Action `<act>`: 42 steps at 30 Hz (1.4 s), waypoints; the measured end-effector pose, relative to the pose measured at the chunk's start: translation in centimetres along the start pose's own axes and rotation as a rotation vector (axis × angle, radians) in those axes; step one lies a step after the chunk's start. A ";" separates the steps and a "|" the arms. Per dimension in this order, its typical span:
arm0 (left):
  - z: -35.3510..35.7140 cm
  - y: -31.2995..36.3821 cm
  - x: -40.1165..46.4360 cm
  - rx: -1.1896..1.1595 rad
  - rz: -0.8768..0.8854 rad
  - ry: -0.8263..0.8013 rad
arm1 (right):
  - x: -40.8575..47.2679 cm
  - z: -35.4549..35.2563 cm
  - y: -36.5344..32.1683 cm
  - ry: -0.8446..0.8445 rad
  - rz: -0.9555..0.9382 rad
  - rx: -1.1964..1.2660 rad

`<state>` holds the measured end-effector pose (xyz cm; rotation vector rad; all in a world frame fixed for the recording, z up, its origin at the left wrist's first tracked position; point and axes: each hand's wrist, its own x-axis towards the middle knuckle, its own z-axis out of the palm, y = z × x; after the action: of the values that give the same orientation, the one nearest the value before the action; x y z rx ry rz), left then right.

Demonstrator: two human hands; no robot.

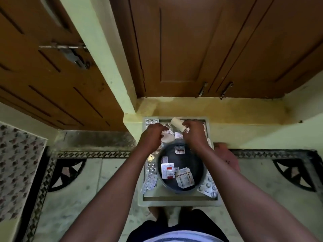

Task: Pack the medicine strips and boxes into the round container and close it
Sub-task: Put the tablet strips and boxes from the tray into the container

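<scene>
R hand (194, 132) grip grasping white box (178, 124); L hand (153, 135) grip curled over strips (167, 135), contact unclear; container (180, 167) open, part-filled

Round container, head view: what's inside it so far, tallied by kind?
Box, white with a red patch: 1
Strips or flat packs: 3 (far side, beside the box, near right)
Total: 4 in the container; overlaps may hide more.

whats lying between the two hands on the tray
In the head view, crumpled foil medicine strips lie between the left hand and the right hand, with a white box at the right fingertips.
</scene>
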<state>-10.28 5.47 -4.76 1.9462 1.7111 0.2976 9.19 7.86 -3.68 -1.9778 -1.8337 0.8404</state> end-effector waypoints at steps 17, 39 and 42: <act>1.8 -1.4 1.5 0.089 0.067 -0.053 | 3.4 1.2 1.0 -0.050 0.071 -0.160; 7.3 7.0 -8.5 -0.142 -0.364 0.133 | -12.5 0.4 5.6 0.219 -0.100 -0.444; 7.1 7.4 -7.9 -0.108 -0.361 0.132 | -12.3 0.6 5.4 0.197 -0.106 -0.552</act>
<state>-1.87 -4.33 -5.51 1.5337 2.0446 0.3820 13.07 -4.94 -4.83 -2.1415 -2.1855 0.0952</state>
